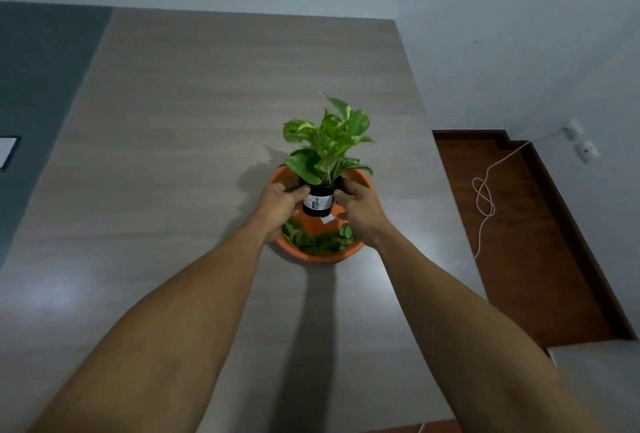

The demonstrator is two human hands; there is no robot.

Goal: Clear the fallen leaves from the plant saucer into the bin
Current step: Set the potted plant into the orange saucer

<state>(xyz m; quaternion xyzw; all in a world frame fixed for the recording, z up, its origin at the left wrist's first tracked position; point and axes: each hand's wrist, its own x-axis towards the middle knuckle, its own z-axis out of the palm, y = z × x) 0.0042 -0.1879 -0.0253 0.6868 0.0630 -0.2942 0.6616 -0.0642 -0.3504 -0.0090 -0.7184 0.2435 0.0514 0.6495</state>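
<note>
A small black plant pot [317, 204] with a white label holds a leafy green plant [329, 141]. It stands in or just above an orange saucer [322, 257] on the wooden table; I cannot tell whether it touches the saucer. My left hand [280, 204] grips the pot's left side and my right hand [360, 205] grips its right side. Several fallen green leaves [318, 240] lie in the near half of the saucer, with a small white scrap [326, 220] beside them. No bin is in view.
The wood-grain table [207, 141] stretches far to the left and back. Its right edge drops to a red-brown floor [530, 242] where a white cable [485, 204] lies looped. A dark-framed flat object [7, 152] sits at the far left.
</note>
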